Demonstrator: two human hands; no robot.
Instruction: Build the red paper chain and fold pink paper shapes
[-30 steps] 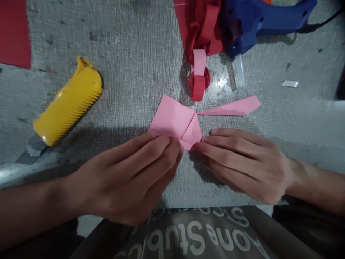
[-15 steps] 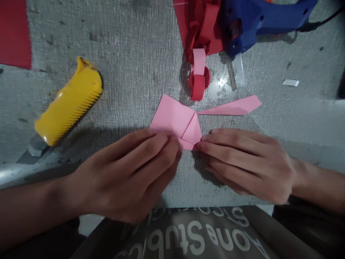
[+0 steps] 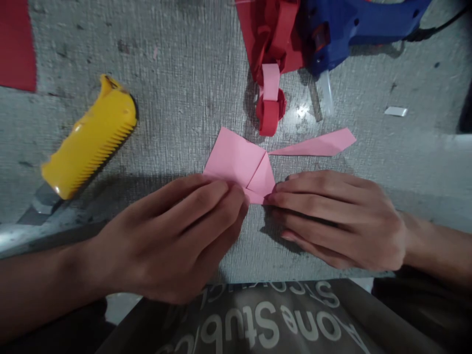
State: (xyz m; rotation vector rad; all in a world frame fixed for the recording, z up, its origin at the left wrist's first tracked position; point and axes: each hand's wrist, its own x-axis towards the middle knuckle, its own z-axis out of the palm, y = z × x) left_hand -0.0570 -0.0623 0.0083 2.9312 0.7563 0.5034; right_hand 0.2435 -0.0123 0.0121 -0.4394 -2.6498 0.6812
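A folded pink paper (image 3: 238, 155) lies near the middle of the table, with crease lines and a flap on its right part. My left hand (image 3: 184, 231) has its fingers closed together on the paper's lower left edge. At the lower right corner, my right hand (image 3: 339, 221) pinches the paper between its fingertips. The fingertips of both hands partly cover the lower edge. A narrow, pointed pink strip (image 3: 320, 144) lies just right of the paper, its thin tip by the paper's upper right corner.
A yellow cutter (image 3: 92, 137) lies at the left on the grey table (image 3: 165, 113). Red paper (image 3: 16, 46) is at the upper left. A red and pink paper chain (image 3: 271, 81) hangs down from the top, beside a blue glue gun (image 3: 361, 24). A small white piece (image 3: 396, 111) lies at the right.
The view has shifted slightly. My right hand has its fingers a little more spread at the lower side, and both hands stay on the pink paper.
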